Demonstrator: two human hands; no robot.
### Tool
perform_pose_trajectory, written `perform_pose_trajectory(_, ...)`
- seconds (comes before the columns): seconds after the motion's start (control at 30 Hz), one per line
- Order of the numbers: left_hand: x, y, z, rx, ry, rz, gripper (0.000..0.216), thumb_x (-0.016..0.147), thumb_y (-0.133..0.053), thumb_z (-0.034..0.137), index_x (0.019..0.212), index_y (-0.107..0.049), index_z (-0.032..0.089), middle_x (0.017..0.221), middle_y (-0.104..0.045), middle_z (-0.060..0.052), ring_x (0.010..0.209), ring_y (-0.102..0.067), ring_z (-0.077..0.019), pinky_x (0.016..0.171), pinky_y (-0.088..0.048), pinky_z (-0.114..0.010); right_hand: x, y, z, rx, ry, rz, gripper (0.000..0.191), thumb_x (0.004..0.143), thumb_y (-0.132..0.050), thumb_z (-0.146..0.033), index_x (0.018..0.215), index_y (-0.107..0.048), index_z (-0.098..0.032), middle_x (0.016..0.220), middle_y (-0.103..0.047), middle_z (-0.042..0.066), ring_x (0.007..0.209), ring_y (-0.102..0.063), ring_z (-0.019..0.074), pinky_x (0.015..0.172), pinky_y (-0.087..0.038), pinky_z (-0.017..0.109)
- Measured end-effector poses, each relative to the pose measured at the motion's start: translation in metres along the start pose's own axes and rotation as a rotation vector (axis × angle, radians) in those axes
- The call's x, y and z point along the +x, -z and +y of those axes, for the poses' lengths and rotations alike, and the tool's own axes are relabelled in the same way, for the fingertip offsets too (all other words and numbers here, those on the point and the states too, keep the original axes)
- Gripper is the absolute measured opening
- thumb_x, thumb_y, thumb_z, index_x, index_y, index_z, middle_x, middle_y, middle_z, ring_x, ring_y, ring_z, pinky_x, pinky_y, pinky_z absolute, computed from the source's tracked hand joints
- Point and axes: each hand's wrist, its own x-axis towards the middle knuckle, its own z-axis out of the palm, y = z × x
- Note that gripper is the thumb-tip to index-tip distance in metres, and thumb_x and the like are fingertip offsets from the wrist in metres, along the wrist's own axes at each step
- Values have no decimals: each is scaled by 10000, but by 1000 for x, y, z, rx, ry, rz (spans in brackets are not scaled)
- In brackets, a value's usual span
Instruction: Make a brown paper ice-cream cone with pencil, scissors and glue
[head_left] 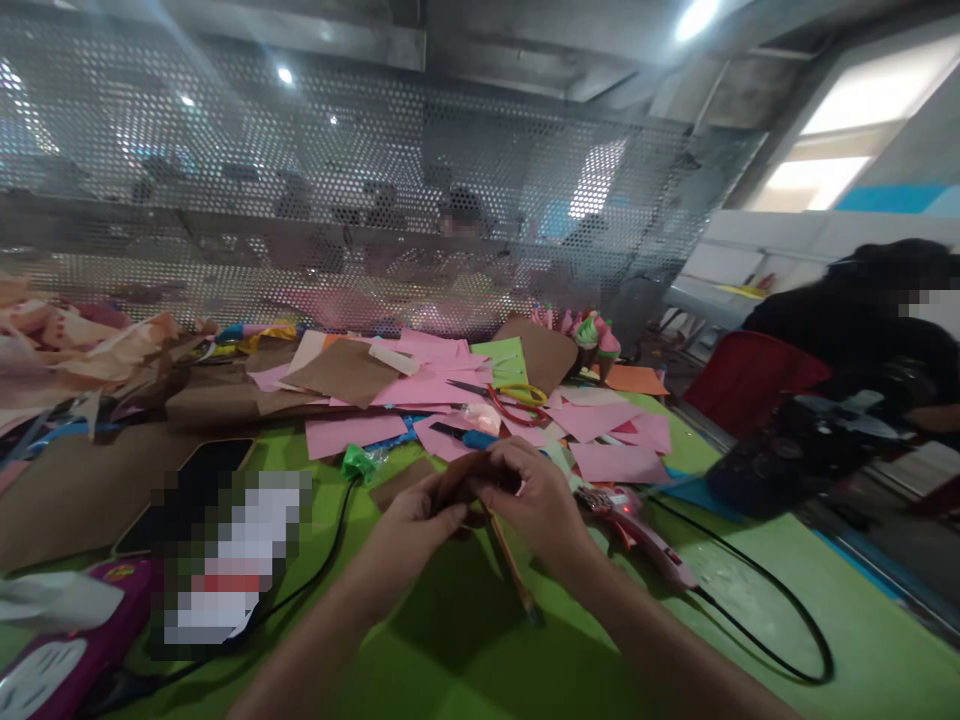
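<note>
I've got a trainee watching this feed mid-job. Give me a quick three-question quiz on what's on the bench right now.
1. True or false: the left hand and the right hand both grip the brown paper piece.
2. Which thing lies on the green table just right of the right hand? A) pink glue gun B) stapler C) tape roll
3. Fill in: the cable that loops away from the glue gun is ___ in colour.

Key: 1 true; 2 A; 3 black.
</note>
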Motion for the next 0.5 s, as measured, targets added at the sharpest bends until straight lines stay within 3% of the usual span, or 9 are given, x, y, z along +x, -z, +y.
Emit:
perform_pose_trajectory(0.2, 0, -4, 2, 6, 34, 74, 440, 728, -726, 227, 1149, -654, 125, 901, -728, -61, 759, -651, -160, 771, -503, -288, 0, 1, 0, 8, -33, -6, 150, 764, -626, -154, 694, -504, -206, 750, -537, -5, 710, -508, 167, 640, -379, 277)
perform_pose_trajectory(0.37, 0, -2, -2, -10, 56, 119, 402, 716, -738, 272, 1077, -668, 110, 810, -695, -41, 700, -623, -142, 730, -496, -267, -2, 0, 6, 53, -79, -28, 52, 790, -622, -191, 790, -572, -205, 753, -576, -7, 707, -535, 161, 637, -402, 269)
perform_pose_trajectory(0.5, 1, 4, -11, 111, 10, 142, 344, 783, -689, 342, 1043, -678, 116, 755, -654, -29, 653, -577, -138, 655, -475, -255, -3, -1, 7, 82, -117, -22, 54, 784, -603, -165, 786, -566, -205, 750, -578, -13, 697, -546, 152, 617, -407, 257)
